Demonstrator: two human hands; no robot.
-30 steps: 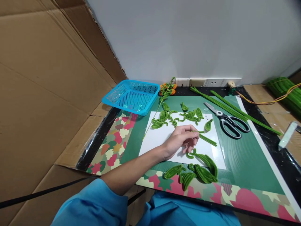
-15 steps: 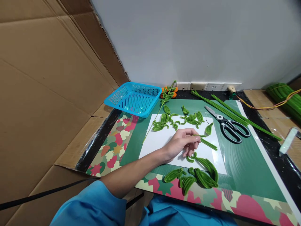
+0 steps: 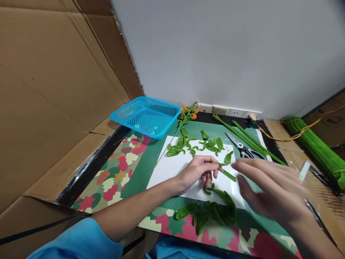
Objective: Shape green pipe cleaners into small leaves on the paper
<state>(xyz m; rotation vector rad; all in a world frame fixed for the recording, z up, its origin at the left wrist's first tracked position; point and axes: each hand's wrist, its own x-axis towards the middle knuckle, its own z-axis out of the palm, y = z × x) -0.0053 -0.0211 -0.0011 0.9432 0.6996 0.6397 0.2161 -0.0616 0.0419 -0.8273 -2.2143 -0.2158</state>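
My left hand is over the white sheet, thumb and fingers pinched on a short green pipe cleaner. Just past its fingertips a short green pipe-cleaner strip slants to the right; whether the hand holds it too I cannot tell. From the right my right hand reaches in, motion-blurred, fingers stretched out and thumb apart, with nothing visible in it. Green pipe-cleaner leaves lie along the sheet's far part. A nearer cluster of leaves lies by the table's front edge.
Scissors lie partly behind my right hand. Long green pipe cleaners stretch along the back right. A blue basket and an orange flower stem are at the back. A green bundle and yellow cord are at right.
My right hand has come into view from the right, now covering the scissors' handles. My left hand keeps its pinch. The camera view has shifted slightly to the right.
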